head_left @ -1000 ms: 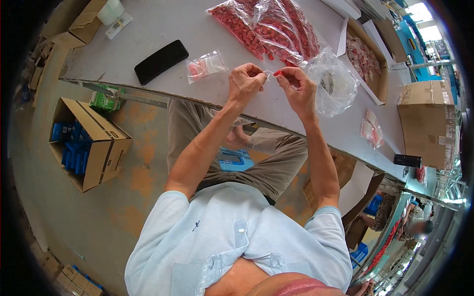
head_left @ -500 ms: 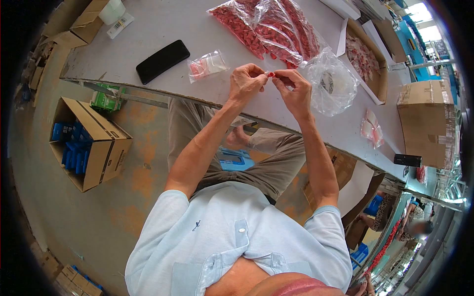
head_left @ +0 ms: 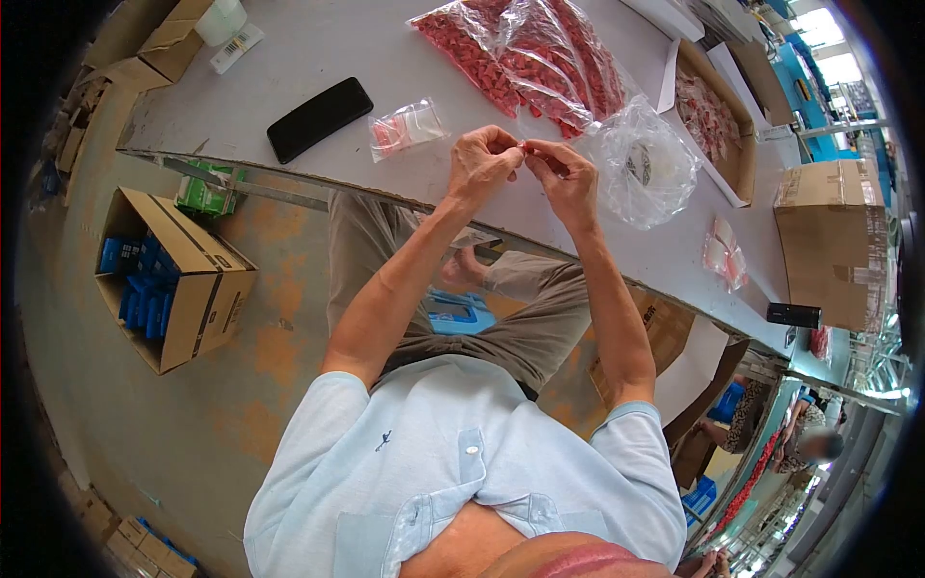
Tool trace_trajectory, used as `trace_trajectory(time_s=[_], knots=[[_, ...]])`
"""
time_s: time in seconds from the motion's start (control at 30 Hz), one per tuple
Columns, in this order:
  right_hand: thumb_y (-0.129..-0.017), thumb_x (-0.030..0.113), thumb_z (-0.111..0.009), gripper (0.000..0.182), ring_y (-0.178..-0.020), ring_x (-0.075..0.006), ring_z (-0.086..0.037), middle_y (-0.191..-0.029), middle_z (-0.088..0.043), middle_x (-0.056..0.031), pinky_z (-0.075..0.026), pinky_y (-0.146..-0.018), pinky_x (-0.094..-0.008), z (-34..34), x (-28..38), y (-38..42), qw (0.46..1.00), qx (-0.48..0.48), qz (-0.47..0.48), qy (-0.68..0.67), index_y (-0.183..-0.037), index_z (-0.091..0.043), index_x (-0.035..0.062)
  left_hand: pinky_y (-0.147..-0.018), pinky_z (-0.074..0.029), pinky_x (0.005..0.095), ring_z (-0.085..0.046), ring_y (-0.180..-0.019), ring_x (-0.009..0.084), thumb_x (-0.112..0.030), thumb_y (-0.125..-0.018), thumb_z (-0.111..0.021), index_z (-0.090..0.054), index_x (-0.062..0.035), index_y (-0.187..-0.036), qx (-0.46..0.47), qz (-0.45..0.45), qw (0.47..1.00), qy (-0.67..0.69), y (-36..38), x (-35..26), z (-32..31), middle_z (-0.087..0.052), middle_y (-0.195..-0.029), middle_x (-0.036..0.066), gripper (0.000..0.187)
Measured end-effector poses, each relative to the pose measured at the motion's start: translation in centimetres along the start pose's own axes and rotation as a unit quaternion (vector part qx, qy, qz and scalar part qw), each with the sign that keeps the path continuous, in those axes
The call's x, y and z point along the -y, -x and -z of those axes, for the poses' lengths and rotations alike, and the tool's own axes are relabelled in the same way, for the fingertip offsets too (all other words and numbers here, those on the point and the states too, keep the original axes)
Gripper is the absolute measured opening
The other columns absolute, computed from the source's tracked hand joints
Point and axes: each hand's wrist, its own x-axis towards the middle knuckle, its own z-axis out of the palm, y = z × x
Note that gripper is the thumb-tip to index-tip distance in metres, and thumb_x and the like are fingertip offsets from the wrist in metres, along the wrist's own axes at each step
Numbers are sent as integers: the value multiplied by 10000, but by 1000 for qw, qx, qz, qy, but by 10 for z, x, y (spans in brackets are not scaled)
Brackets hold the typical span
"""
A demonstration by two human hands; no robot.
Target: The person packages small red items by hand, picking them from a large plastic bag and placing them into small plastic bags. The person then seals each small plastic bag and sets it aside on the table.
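Observation:
Over the table [head_left: 231, 111], my left hand [head_left: 482, 166] and my right hand [head_left: 567, 183] meet fingertip to fingertip. Both are closed in a pinch. Between the fingertips is something tiny with a trace of red [head_left: 521, 146], mostly covered by the fingers. Just beyond the hands lies a large clear bag of red pieces [head_left: 540, 58]. A crumpled clear plastic bag [head_left: 641, 164] is right of my right hand. To the left of my left hand is a small clear packet [head_left: 407, 130] with red and whitish contents.
A black phone [head_left: 319, 119] lies left on the table. At the right are an open carton of small packets [head_left: 708, 116], more packets [head_left: 725, 254], a black object [head_left: 794, 315] and a closed carton [head_left: 833, 241]. A carton with blue items [head_left: 193, 279] stands on the floor; a co-worker [head_left: 805, 433] sits lower right.
My right hand has moved slightly left, closer against my left fingertips. The red piece that showed between the fingers is now mostly covered.

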Motion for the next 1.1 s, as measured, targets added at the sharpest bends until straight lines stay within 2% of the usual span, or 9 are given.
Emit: trace_trajectory(time_s=[0.07, 0.3, 0.37, 0.47, 0.6, 0.8, 0.9, 0.97, 1.1], knots=[[-916, 27, -771, 223, -798, -112, -721, -945, -779, -76, -578, -705, -255, -1, -1, 3, 998, -3, -46, -46, -1137, -792, 37, -581, -542, 235, -673, -649, 96, -70, -902, -720, -735, 32, -966, 0, -3, 1000, -7, 1, -1, 0, -740, -800, 70, 121], [-938, 43, -720, 167, -759, -87, -709, -848, -769, -60, -559, -675, -236, 2, 9, 2, 994, 7, -106, -33, -1087, -785, 5, -580, -542, 235, -669, -646, 92, -91, -906, -738, -740, 21, -975, -1, -3, 1000, -10, 3, -2, -2, -746, -811, 67, 131], [-926, 46, -711, 141, -738, -92, -704, -855, -764, -58, -563, -659, -242, 1, 9, 1, 982, 8, -172, -79, -1038, -779, -5, -580, -542, 235, -668, -648, 91, -97, -909, -743, -740, 21, -975, -3, -4, 1000, -13, 3, -2, -2, -747, -814, 67, 135], [-919, 45, -709, 123, -731, -100, -704, -864, -761, -59, -571, -655, -244, 1, 1, 1, 971, 5, -184, -155, -1012, -770, -7, -576, -541, 234, -667, -655, 86, -100, -915, -744, -742, 17, -972, -2, -10, 1000, -28, 3, 0, -2, -747, -820, 65, 130], [-920, 47, -713, 108, -734, -109, -708, -879, -760, -62, -581, -658, -249, 3, -2, 2, 968, -7, -176, -178, -1000, -764, -4, -581, -540, 231, -663, -666, 79, -95, -920, -734, -740, 13, -967, 0, -19, 1000, -13, 2, 3, -3, -745, -821, 61, 118], [-930, 51, -703, 208, -759, -107, -711, -923, -758, -70, -583, -665, -240, 3, 7, -1, 973, -10, -177, -148, -1130, -735, -1, -592, -537, 228, -651, -670, 76, -90, -927, -720, -733, 13, -985, 11, -15, 1000, -13, 4, 1, -2, -745, -838, 57, 119], [-944, 53, -691, 251, -778, -118, -717, -957, -759, -88, -599, -684, -249, 7, 6, -3, 967, 48, -202, -148, -1188, -714, 3, -609, -537, 228, -650, -685, 75, -90, -937, -709, -727, 13, -998, 25, -18, 999, -8, 6, -1, 1, -741, -849, 52, 120], [-963, 63, -685, 235, -823, -144, -733, -1002, -758, -114, -630, -719, -284, 8, 5, -2, 949, 65, -201, -234, -1185, -713, -9, -621, -538, 228, -652, -698, 75, -88, -945, -702, -723, 13, -1007, 34, -15, 999, -1, 6, -1, 3, -738, -853, 49, 121], [-973, 47, -679, 214, -865, -171, -746, -1039, -754, -132, -657, -778, -321, 4, 10, 1, 937, 73, -181, -290, -1172, -710, -24, -635, -535, 228, -646, -710, 75, -75, -960, -685, -712, 12, -1021, 67, -23, 997, 38, 4, 3, 5, -729, -860, 45, 110]])
